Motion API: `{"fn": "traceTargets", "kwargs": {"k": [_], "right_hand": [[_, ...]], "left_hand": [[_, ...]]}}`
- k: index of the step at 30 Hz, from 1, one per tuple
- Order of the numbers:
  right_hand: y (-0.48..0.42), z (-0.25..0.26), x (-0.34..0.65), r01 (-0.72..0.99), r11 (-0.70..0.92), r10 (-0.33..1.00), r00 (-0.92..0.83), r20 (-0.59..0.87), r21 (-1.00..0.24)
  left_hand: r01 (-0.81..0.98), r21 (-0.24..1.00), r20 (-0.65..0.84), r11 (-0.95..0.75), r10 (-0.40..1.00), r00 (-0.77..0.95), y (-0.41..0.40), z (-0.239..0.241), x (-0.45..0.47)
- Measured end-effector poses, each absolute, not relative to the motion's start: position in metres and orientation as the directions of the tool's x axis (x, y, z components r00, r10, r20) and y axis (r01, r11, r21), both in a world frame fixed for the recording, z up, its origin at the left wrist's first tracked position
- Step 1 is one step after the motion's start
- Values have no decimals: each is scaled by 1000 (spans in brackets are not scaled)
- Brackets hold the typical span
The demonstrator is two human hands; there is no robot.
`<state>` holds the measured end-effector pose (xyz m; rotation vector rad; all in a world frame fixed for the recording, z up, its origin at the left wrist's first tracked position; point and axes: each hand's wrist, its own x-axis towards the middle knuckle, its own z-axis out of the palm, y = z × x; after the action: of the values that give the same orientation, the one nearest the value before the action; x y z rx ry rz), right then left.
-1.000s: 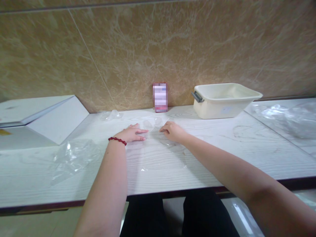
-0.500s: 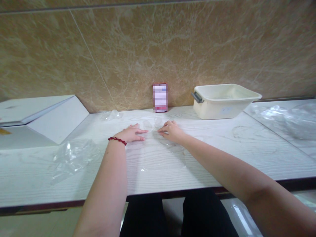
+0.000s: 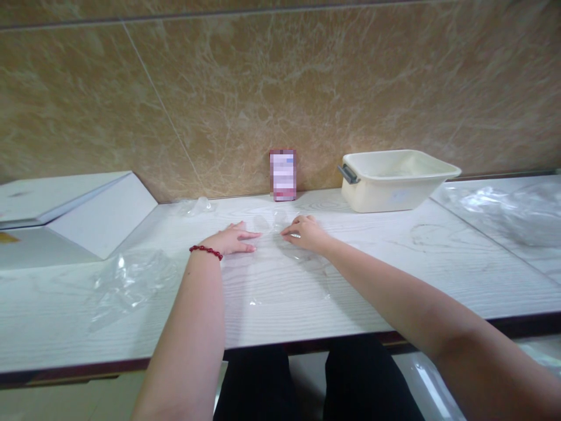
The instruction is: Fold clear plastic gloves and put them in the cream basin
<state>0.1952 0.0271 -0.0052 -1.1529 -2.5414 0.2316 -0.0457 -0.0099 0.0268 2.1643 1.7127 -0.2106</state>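
A flat clear plastic bag [image 3: 284,286] lies on the table, its near edge and corners faintly visible. My left hand [image 3: 234,238] rests on the bag's left side, fingers stretched and spread, with a red bead bracelet at the wrist. Over the bag's right side, my right hand [image 3: 307,234] has its thumb and fingers pinched together. A thin pale edge shows at those fingertips, but I cannot make out what it belongs to. Just beyond and between the hands are two small clear rounded pieces, one to the left [image 3: 260,223] and one to the right [image 3: 280,220].
A phone-like upright panel [image 3: 283,175] leans on the marbled wall. To its right stands a cream plastic tub [image 3: 394,196] with a grey handle. Crumpled clear plastic [image 3: 131,280] lies left, below a white box [image 3: 105,222]; more plastic sheeting [image 3: 521,213] covers the far right.
Both hands keep nearly the same places and poses. The whole view has shifted very slightly.
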Motion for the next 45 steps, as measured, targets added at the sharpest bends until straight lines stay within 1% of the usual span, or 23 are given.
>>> {"fn": "traceTargets", "kwargs": {"k": [3, 6, 10, 12, 14, 16, 18, 21, 23, 24, 26, 31, 33, 37, 39, 41, 43, 45], "right_hand": [[24, -1, 196, 674, 674, 738, -607, 294, -301], [21, 4, 197, 638, 703, 708, -587, 393, -313], [18, 17, 205, 615, 728, 676, -569, 468, -303], [16, 32, 211, 595, 744, 660, -585, 471, -304], [9, 51, 218, 585, 747, 661, -608, 440, -315], [-6, 69, 222, 605, 739, 674, -653, 346, -297], [-29, 82, 224, 615, 761, 648, -737, 192, -207], [-74, 81, 219, 665, 747, 665, -747, 6, -26], [-100, 69, 214, 659, 746, 663, -749, -12, 100], [-109, 62, 212, 652, 747, 657, -754, 5, 131], [-121, 47, 211, 654, 742, 654, -755, 53, 148], [-122, 31, 213, 643, 751, 632, -766, 118, 148], [-120, 29, 212, 637, 756, 624, -771, 131, 150], [-114, 27, 210, 660, 742, 641, -750, 162, 120], [-112, 28, 210, 687, 723, 666, -722, 187, 75], [-111, 32, 211, 719, 695, 700, -680, 220, 8], [-111, 36, 213, 737, 673, 726, -640, 254, -65], [-111, 41, 215, 737, 664, 736, -614, 285, -126]], "left_hand": [[955, 227, -287, -188, 925, 251, -11, 27, -47], [949, 267, -208, -167, 952, 226, -12, 28, -46], [946, 279, -140, -164, 968, 209, -12, 29, -45], [941, 288, -122, -178, 968, 221, -11, 30, -44], [938, 291, -110, -190, 967, 230, -11, 30, -43], [940, 282, -104, -189, 968, 226, -11, 30, -42], [944, 272, -102, -186, 970, 221, -11, 31, -42], [946, 265, -104, -184, 971, 217, -12, 31, -42], [948, 261, -108, -184, 970, 218, -12, 32, -42], [949, 258, -109, -182, 970, 216, -12, 32, -42], [953, 248, -112, -175, 972, 208, -13, 33, -41], [951, 241, -100, -196, 969, 225, -16, 39, -37], [940, 249, -50, -232, 967, 251, -18, 44, -35], [916, 279, 108, -290, 957, 270, -22, 54, -25], [898, 325, 166, -296, 953, 253, -24, 60, -19], [867, 383, 183, -318, 946, 266, -29, 69, -12], [829, 422, 154, -367, 930, 334, -38, 81, -6], [787, 432, 84, -441, 888, 451, -51, 94, -2]]}}
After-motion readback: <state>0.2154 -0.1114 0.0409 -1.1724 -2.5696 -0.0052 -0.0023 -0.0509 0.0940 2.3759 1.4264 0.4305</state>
